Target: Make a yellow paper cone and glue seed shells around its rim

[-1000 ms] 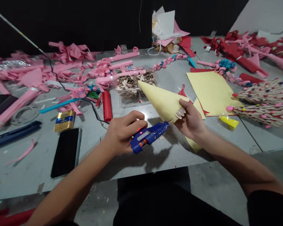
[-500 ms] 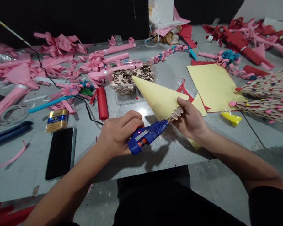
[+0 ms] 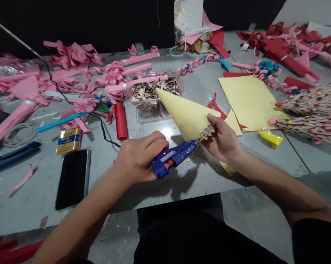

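Note:
A blue hot glue gun with a small red light is gripped in my left hand. Its nozzle points right and meets the wide end of a yellow paper cone. My right hand holds that cone by the wide end, thumb on the outside, the tip pointing up and left. Several pale, seed-like shells sit in a short row along the cone's edge by my right fingers. Behind the cone's tip stands a clear plastic box with two compartments full of similar pieces.
Left lie a phone, a gold-and-blue box, a navy stapler-like tool and a red roll. Pink paper scraps crowd the back. Yellow sheets and two decorated cones lie right. A black cord runs behind my left hand.
The glue gun has shifted very slightly right and up, its nozzle still at the cone's edge. My right hand and the cone have hardly moved.

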The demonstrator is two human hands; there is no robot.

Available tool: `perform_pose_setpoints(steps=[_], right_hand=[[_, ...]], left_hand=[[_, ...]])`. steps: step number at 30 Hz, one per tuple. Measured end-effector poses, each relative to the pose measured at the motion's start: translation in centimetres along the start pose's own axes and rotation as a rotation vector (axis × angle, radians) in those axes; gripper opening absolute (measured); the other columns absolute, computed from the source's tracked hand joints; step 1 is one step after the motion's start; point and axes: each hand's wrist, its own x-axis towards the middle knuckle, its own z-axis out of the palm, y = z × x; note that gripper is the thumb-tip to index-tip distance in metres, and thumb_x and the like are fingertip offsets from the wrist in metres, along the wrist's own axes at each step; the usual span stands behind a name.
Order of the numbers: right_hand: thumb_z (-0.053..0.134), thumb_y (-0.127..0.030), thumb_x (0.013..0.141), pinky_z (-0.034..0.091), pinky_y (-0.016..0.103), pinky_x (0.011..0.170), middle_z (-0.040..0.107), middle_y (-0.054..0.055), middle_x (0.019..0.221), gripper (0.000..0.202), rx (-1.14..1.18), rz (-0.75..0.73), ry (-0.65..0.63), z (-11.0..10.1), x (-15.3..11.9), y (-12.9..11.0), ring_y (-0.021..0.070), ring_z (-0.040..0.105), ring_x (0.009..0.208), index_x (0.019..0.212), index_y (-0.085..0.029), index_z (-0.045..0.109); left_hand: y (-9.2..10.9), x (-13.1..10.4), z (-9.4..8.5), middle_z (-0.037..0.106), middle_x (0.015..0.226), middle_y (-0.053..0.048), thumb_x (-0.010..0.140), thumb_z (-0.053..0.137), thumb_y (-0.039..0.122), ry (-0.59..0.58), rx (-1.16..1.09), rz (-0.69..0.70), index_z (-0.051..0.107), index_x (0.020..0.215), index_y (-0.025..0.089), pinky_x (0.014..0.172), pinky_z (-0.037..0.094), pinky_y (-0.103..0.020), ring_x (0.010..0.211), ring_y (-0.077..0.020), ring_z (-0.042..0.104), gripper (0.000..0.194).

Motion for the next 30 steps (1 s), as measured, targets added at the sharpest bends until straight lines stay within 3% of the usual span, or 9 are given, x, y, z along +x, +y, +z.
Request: perform_pose_setpoints(steps=[9, 18, 30], right_hand=[[0.077, -0.055, 0.088, 0.066, 0.062, 0.112, 0.089, 0.012, 0.115, 0.035, -0.025, 0.014, 0.018, 0.4, -0.2, -0.7, 0.0429, 0.073, 0.140, 0.108, -0.026, 0.080], [0.078, -0.055, 0.087, 0.065, 0.062, 0.115, 0.088, 0.014, 0.116, 0.046, -0.025, -0.001, 0.012, 0.5, -0.2, -0.9, 0.0431, 0.073, 0.141, 0.121, -0.024, 0.079], [0.078, -0.053, 0.088, 0.065, 0.060, 0.115, 0.088, 0.012, 0.119, 0.040, -0.003, -0.028, 0.041, 0.3, 0.0, -1.1, 0.0414, 0.074, 0.139, 0.116, -0.025, 0.079]], left_hand=[[0.0, -0.1, -0.1, 0.074, 0.097, -0.005, 0.108, 0.049, 0.040, -0.032, 0.029, -0.024, 0.057, 0.104, 0.025, 0.055, 0.038, -0.033, 0.068, -0.0174, 0.066, 0.017], [0.0, 0.1, -0.3, 0.072, 0.094, -0.005, 0.109, 0.046, 0.040, -0.039, 0.054, -0.003, 0.057, 0.103, 0.025, 0.054, 0.037, -0.033, 0.066, -0.0168, 0.064, 0.020], [-0.3, -0.4, -0.1, 0.073, 0.096, -0.007, 0.109, 0.052, 0.040, -0.065, 0.012, -0.023, 0.062, 0.112, 0.025, 0.055, 0.037, -0.035, 0.068, -0.0193, 0.067, 0.018]])
